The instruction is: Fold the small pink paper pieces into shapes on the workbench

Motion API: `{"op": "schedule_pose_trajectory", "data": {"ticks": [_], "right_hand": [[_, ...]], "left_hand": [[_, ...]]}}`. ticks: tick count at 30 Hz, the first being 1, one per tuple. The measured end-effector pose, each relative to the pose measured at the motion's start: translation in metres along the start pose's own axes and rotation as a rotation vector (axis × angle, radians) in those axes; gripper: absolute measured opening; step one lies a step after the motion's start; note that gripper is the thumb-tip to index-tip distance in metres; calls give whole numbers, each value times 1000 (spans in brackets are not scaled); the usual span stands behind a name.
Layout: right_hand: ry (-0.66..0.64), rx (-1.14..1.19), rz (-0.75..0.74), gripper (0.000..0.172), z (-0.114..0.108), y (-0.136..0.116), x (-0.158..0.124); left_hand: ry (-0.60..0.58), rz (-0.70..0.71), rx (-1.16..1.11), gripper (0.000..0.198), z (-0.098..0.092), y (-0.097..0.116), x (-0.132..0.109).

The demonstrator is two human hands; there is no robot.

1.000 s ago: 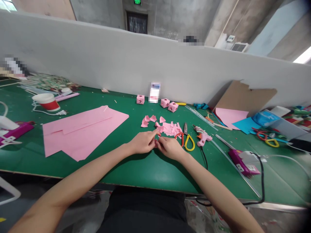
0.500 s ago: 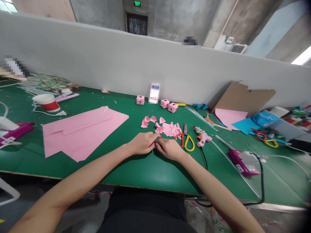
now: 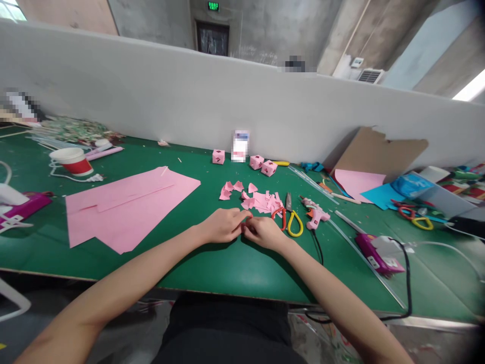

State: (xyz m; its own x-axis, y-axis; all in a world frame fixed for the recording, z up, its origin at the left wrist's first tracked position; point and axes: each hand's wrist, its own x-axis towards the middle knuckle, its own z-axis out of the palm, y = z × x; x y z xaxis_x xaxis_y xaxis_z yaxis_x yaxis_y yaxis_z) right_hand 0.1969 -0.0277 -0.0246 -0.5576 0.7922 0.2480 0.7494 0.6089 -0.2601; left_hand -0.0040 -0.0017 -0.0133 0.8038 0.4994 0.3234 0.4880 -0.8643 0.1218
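My left hand (image 3: 222,225) and my right hand (image 3: 264,231) meet fingertip to fingertip on the green table (image 3: 227,263), both pinched on a small pink paper piece (image 3: 242,227) that is mostly hidden between the fingers. Just behind the hands lies a heap of pink paper scraps (image 3: 261,200). Scissors with red and yellow handles (image 3: 290,218) lie right beside my right hand. Three small pink paper cubes (image 3: 257,162) stand farther back near the wall.
A large pink paper sheet (image 3: 125,207) lies at the left. A pink glue gun (image 3: 316,212) and a purple glue gun (image 3: 377,250) with a black cable lie at the right. A red paper cup (image 3: 74,161), cardboard (image 3: 379,151) and blue paper (image 3: 382,194) sit farther off.
My left forefinger, stretched toward the scraps a second ago, has curled back into a pinch against my right hand. Both hands stay in the same place.
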Motion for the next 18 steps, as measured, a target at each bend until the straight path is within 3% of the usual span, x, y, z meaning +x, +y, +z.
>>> {"op": "schedule_pose_trajectory", "data": {"ticks": [18], "right_hand": [[55, 52, 16, 21, 0, -8, 0]], "left_hand": [[74, 87, 30, 38, 1, 1, 0]]}}
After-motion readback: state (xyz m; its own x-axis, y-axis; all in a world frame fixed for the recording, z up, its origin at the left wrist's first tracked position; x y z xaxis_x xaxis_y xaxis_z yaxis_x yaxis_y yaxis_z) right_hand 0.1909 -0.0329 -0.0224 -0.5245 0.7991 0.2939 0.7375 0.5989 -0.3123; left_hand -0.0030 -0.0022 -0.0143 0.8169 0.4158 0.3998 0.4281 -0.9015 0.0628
